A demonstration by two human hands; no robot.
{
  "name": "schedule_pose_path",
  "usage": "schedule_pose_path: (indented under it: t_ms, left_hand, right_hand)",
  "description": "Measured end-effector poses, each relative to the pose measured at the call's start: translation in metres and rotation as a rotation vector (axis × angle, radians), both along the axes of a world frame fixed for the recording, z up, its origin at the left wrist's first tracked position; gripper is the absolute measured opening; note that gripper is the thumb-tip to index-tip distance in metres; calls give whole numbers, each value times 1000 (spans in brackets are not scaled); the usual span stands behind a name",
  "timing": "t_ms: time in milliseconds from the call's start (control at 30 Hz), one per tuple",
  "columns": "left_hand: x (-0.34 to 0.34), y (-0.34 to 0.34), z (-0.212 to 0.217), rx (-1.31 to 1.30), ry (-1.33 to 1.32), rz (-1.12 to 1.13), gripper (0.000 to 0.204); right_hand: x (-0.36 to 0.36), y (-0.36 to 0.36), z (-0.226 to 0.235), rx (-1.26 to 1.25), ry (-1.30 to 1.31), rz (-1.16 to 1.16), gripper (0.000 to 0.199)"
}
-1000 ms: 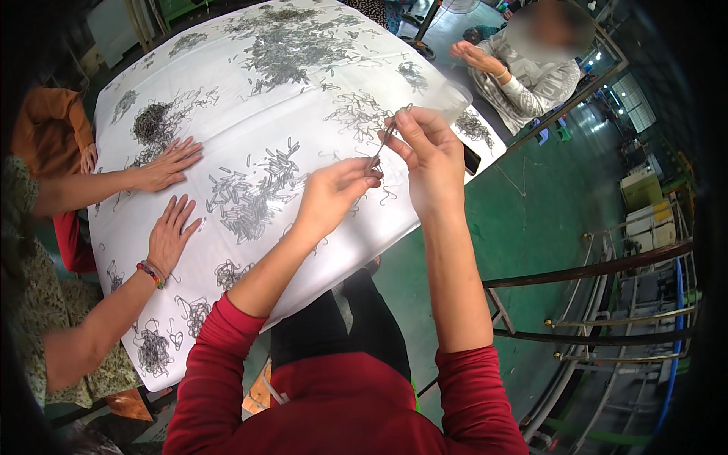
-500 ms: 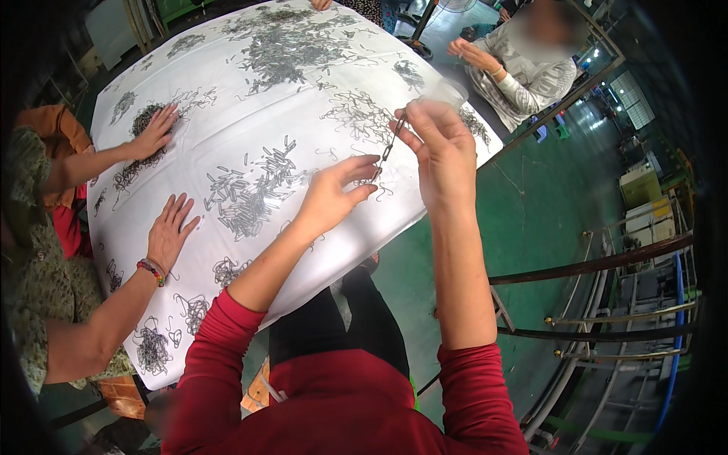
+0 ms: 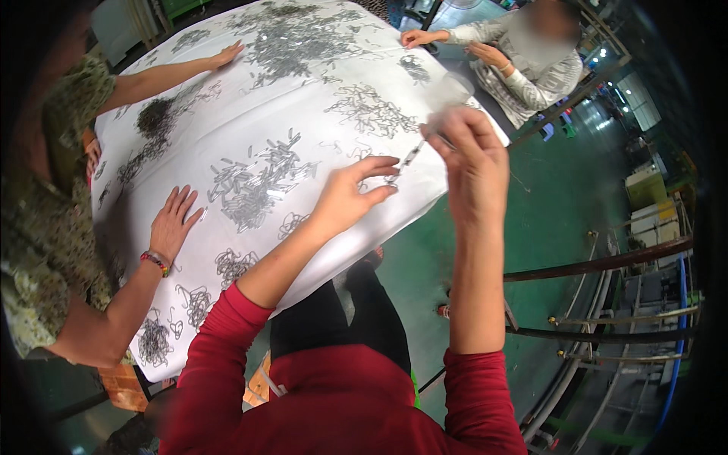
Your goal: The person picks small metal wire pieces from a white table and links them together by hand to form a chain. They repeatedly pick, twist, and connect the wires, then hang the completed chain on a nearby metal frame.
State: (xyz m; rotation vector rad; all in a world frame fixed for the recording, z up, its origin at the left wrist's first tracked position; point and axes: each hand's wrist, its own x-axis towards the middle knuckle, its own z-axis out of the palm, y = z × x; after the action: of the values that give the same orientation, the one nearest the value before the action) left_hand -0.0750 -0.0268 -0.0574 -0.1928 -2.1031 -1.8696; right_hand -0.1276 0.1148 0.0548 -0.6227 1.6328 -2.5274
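Observation:
Between my two hands stretches a short, thin metal chain of narrow links, slanting up to the right above the table's near right corner. At its lower end, the thumb and fingers of my left hand close on it, where a thin wire hook shows. My right hand pinches the upper end; its fingertips are blurred by motion. Left of my left hand lies a pile of narrow metal links. Beyond my hands, loose wire hooks are spread on the white table cover.
A co-worker's hand rests flat at the left; that person's other hand reaches across the cloth. Another person's hand touches the far right edge, near a translucent container. Hook piles line the near edge; metal rails stand right.
My right hand has moved right and slightly down, my left slightly right and down, with the chain between them. The left co-worker's far hand left the dark pile; the far-right person reached to the table.

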Motion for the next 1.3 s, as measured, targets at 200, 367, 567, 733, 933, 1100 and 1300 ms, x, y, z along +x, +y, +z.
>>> schedule_pose_path:
  t_ms: [200,367,567,733,933,1100,1300]
  left_hand:
    - [-4,-75,-44,-225,-119,423,26]
    - [-24,-111,-87,-666,-223,541,14]
    - [-48,-87,-95,-1386,-161,504,10]
    - [-66,-72,-87,-1762,-335,297,15]
    - [-66,-70,-67,-1619,-191,467,13]
    - [-39,-32,-19,-471,-229,186,16]
    - [32,38,50,162,-217,-339,12]
  right_hand:
    - [21,42,1,-75,4,18,11]
    - [46,74,-11,-19,-3,-34,6]
    - [79,101,-41,58,-56,-122,5]
    - [96,114,-63,37,-137,-162,6]
    - [101,118,-77,13,-197,-143,7]
    - [102,112,-86,12,-243,-134,8]
    - [105,103,-89,53,-277,-129,10]
